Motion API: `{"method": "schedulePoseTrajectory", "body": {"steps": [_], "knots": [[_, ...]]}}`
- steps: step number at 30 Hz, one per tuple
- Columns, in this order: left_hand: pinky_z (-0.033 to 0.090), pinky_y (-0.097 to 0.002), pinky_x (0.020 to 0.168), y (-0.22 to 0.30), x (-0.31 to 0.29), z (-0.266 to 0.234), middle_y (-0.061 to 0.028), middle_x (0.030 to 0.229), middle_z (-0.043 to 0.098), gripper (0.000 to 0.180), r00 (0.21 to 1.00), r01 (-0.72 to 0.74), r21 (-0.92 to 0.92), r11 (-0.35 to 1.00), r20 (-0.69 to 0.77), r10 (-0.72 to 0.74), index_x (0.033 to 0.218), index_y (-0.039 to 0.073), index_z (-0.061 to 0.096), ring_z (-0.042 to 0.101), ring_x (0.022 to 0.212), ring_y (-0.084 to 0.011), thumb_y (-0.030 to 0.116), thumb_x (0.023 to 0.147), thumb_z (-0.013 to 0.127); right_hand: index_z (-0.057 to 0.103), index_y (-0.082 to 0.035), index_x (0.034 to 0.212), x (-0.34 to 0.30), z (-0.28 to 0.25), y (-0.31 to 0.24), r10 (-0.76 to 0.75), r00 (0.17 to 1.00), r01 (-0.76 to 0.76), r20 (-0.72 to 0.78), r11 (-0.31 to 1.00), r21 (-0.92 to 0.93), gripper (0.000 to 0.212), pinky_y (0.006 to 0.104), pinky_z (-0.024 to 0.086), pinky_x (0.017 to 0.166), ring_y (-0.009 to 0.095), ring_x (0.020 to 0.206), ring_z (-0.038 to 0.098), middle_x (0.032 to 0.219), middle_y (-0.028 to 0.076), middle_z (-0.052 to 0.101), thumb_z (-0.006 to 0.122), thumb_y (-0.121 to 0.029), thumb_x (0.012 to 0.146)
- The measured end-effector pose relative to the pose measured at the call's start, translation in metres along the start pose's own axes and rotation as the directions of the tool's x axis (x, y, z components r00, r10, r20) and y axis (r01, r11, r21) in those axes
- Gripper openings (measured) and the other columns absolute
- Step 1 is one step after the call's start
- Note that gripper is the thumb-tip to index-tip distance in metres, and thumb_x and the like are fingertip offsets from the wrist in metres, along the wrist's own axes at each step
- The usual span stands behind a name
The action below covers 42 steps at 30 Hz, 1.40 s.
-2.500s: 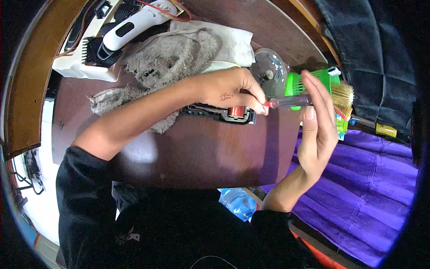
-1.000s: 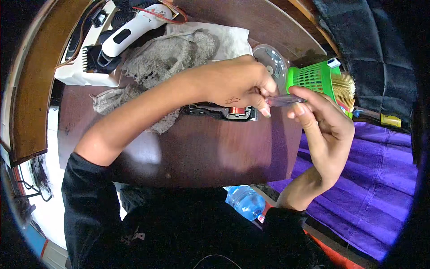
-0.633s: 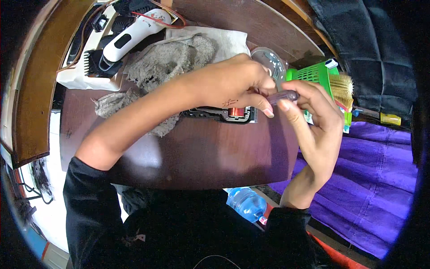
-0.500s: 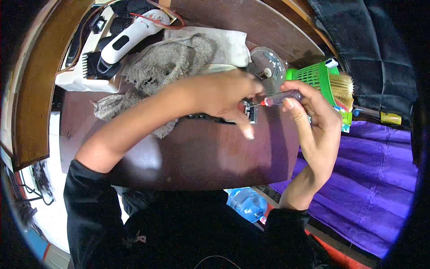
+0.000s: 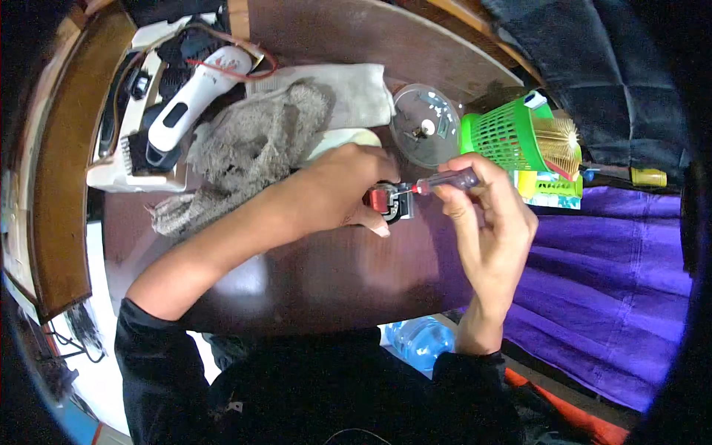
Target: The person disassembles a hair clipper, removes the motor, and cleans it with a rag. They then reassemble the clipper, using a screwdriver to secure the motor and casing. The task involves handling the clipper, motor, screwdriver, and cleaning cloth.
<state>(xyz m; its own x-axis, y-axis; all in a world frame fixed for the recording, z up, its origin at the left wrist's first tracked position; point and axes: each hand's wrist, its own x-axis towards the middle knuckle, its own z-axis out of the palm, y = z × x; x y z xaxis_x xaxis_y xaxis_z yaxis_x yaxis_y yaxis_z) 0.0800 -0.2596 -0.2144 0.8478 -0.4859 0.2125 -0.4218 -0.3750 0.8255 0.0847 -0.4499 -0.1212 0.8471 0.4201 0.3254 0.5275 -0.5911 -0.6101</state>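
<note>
Moved: right hand [image 5: 486, 230] has swung its purple-handled screwdriver [image 5: 445, 182] down from mid-air, tip now at the small red-and-black device [image 5: 387, 202] | left hand [image 5: 348, 189] fingers curled over that device on the dark brown wooden table [image 5: 334, 274] | beyond: clear round plastic lid [image 5: 423, 122], green mesh plastic basket [image 5: 508, 137], grey knitted cloth [image 5: 252, 156], white hair clipper [image 5: 185, 104] | right fingers pinch the handle.

green basket [image 5: 512, 135], purple cloth [image 5: 615, 282], grey towel [image 5: 252, 148]
</note>
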Motion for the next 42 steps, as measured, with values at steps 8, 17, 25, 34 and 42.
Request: {"method": "schedulePoseTrajectory", "body": {"steps": [8,17,25,34,42], "knots": [[0.047,-0.0456,0.090,0.020,-0.006,0.010,-0.0206,0.111,0.059,0.073,0.979,0.111,0.095,0.989,-0.181,-0.092,0.123,-0.001,0.053,0.058,0.103,-0.0419,0.036,0.068,0.082,0.060,0.000,0.097,0.005,0.007,0.060,0.256,0.955,-0.089,-0.146,0.722,0.686,0.013,0.0241,0.048,0.062,0.011,0.070,0.059,0.088,0.007,0.063,0.058,-0.012,0.096],[0.053,-0.0409,0.088,0.024,-0.051,-0.001,-0.0174,0.122,0.054,0.059,0.990,-0.028,0.369,0.929,-0.117,0.076,0.129,0.004,0.051,0.061,0.105,-0.0344,0.019,0.077,0.075,0.054,-0.003,0.095,0.024,0.039,0.127,0.264,0.912,-0.040,-0.314,0.819,0.572,0.019,0.0258,0.048,0.065,0.008,0.068,0.050,0.085,0.006,0.058,0.046,-0.018,0.102],[0.054,-0.0388,0.086,0.004,-0.060,-0.001,-0.0171,0.116,0.059,0.045,0.978,-0.046,0.261,0.964,-0.187,0.098,0.115,0.000,0.060,0.063,0.101,-0.0329,0.017,0.077,0.076,0.054,-0.002,0.096,0.020,0.039,0.135,0.221,0.918,-0.021,-0.328,0.855,0.518,0.015,0.0240,0.046,0.064,0.009,0.069,0.054,0.088,0.006,0.062,0.050,-0.015,0.101],[0.056,-0.0383,0.080,0.003,-0.062,0.002,-0.0165,0.112,0.061,0.048,0.962,-0.023,0.269,0.963,-0.256,0.095,0.116,0.000,0.057,0.065,0.094,-0.0331,0.018,0.076,0.077,0.054,-0.002,0.101,0.019,0.043,0.126,0.170,0.925,0.028,-0.339,0.862,0.507,0.012,0.0238,0.046,0.065,0.009,0.071,0.055,0.092,0.007,0.063,0.050,-0.014,0.100],[0.055,-0.0378,0.081,0.002,-0.062,0.001,-0.0175,0.112,0.061,0.051,0.962,-0.038,0.321,0.946,-0.244,0.122,0.120,0.000,0.057,0.065,0.095,-0.0329,0.019,0.076,0.076,0.053,-0.002,0.103,0.017,0.047,0.128,0.164,0.921,0.014,-0.352,0.892,0.452,0.013,0.0239,0.046,0.065,0.009,0.071,0.054,0.093,0.007,0.062,0.050,-0.014,0.100]]}}
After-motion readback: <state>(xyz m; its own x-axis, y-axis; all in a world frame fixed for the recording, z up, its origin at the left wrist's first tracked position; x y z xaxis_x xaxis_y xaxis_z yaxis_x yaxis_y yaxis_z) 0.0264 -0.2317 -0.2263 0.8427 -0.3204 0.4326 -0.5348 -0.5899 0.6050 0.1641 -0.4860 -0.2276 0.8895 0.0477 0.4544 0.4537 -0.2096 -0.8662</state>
